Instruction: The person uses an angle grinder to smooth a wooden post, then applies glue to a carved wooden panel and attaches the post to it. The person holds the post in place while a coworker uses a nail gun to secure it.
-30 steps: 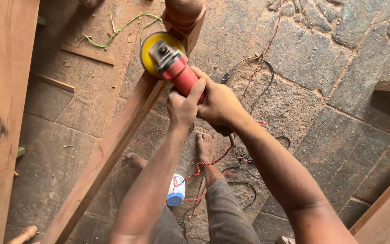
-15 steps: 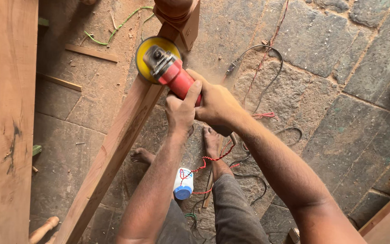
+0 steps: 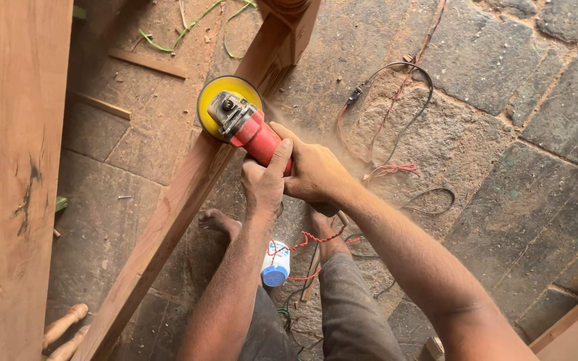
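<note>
- Far left: we note a broad wooden plank point(image 3: 8, 180) filling the left edge of the view, grain running top to bottom, with a dark mark partway down.
- Bottom left: two turned wooden spindles point(image 3: 65, 324) lie on the stone floor point(image 3: 503, 134), just beside the plank.
- Next right: a long wooden beam point(image 3: 168, 227) runs diagonally from bottom left up to top centre, where it meets a squared post end.
- On the beam: the red angle grinder point(image 3: 249, 130) sits with its yellow sanding disc point(image 3: 225, 90) flat against the beam's upper face; the grey gear head faces the camera. Fine dust hangs just right of the tool.
- Our left hand point(image 3: 263, 187) is closed around the red body from below, thumb pointing up along the housing. Fingers fully wrapped; no gap visible.
- Our right hand point(image 3: 312, 170) is closed over the rear of the same body, touching the left hand. Whether the fingertips press a switch, we cannot tell.
- Below the hands: two bare feet on the floor, one under the beam's edge, and a small white bottle with a blue cap point(image 3: 275, 266) between them, near a red cord point(image 3: 302, 241).
- Right of the hands: dark and red cables point(image 3: 396, 120) loop loosely over the stone floor, well apart from the beam.
- Bottom right corner: the edge of another wooden board point(image 3: 576, 327) enters the view.
</note>
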